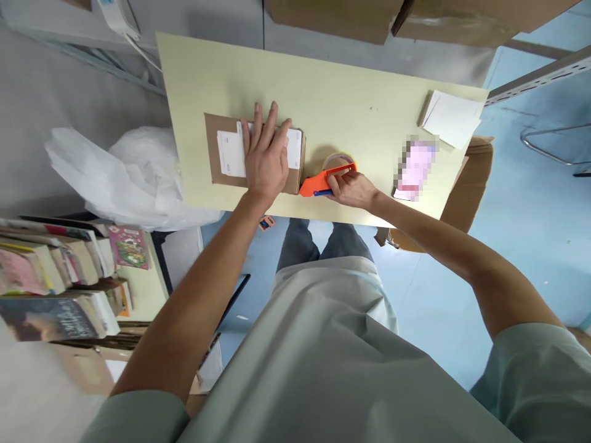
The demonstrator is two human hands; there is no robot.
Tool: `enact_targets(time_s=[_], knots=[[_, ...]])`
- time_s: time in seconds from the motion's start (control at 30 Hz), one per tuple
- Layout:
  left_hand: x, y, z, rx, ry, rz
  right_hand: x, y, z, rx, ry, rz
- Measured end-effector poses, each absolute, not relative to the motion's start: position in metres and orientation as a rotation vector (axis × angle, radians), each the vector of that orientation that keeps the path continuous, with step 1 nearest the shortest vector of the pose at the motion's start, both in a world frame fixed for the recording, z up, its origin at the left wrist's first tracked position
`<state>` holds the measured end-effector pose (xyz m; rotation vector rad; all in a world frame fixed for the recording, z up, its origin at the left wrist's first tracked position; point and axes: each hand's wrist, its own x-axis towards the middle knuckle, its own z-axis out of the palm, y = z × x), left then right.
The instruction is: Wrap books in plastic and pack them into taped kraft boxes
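Pale bench (pixel 341 92): cardboard box (pixel 213 147), tape dispenser (pixel 316 183).
Left grip (pixel 266 161), splayed, partly hides labels (pixel 231 154); right grip (pixel 351 189) clasps dispenser.

A pale yellow surface (pixel 323 83) spans the upper middle of the frame. Blue floor (pixel 530 258) spreads at right, a metal bar (pixel 540 77) crossing the upper right; books (pixel 55 261) crowd the lower left.

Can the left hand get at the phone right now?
Probably not directly: the left hand lies on the cardboard box, and the right hand, holding the orange tape dispenser, sits between it and the phone.
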<state>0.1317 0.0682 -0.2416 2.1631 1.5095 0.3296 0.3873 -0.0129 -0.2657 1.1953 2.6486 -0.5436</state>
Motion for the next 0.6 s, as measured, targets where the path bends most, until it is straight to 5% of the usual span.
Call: enact_targets(time_s=[0.6], knots=[[0.128,0.06,-0.227,2.157,1.44,0.367,0.336,0.007,-0.242,0.944,2.698,-0.541]])
